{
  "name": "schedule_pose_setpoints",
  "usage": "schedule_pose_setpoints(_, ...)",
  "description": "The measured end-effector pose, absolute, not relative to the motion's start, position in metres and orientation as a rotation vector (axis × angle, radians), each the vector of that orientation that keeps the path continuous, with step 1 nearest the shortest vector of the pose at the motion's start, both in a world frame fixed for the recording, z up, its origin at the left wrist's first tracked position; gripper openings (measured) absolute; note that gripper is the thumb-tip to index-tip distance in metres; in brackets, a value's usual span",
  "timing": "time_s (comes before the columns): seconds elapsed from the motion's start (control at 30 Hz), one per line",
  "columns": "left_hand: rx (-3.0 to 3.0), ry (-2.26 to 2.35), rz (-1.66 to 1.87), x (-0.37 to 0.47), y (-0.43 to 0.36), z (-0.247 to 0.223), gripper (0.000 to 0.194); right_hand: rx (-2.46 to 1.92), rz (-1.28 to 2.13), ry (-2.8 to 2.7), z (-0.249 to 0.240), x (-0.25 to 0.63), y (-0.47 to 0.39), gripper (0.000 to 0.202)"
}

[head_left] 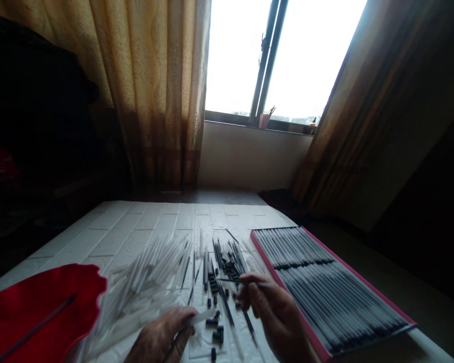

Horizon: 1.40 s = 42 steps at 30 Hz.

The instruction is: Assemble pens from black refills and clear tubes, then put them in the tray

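Observation:
My left hand (164, 335), at the table's near edge, pinches a short translucent pen barrel (201, 317) that points right. My right hand (267, 307) is closed around a thin pen refill (227, 280), its dark end pointing left. Between and beyond the hands lie several small black caps (213, 322) and a cluster of dark-tipped refills (223, 297). To the left spreads a loose pile of clear pen barrels (155, 267). Beside my right hand stands a red-rimmed box (265, 256) packed with two rows of pens (336, 287).
At the near left sits a red scalloped dish (34, 282) with one pen (41, 325) in it. The white brick-patterned table (113, 227) reaches toward a window, where a pink cup (264, 120) stands on the sill. Patterned curtains (155, 75) hang on both sides.

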<state>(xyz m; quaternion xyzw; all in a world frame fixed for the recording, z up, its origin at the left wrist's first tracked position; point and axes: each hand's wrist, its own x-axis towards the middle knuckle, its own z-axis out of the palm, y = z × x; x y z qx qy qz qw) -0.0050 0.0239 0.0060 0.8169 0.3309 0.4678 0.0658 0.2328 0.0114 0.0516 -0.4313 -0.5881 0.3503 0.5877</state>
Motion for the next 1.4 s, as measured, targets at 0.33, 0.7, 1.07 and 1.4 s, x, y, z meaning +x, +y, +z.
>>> schedule_pose_setpoints(0.33,2.567,1.02,1.463,-0.011,0.031,-0.01,0.027,-0.814,1.133,-1.057,0.056,0.236,0.011,0.033)
schedule_pose_setpoints(0.7,2.574,0.906,1.423,-0.014,0.032,-0.01,0.029,-0.828,1.173,-1.095,0.05,0.23,0.014,0.031)
schedule_pose_setpoints(1.07,2.516,0.777,1.34,-0.009,0.025,0.007,0.026,-1.064,0.96,-1.789,0.041,0.213,0.01,0.044)
schedule_pose_setpoints(1.4,2.629,0.856,1.366,-0.012,0.027,-0.006,0.026,-1.678,0.433,-2.266,0.038,0.206,0.018,0.016)
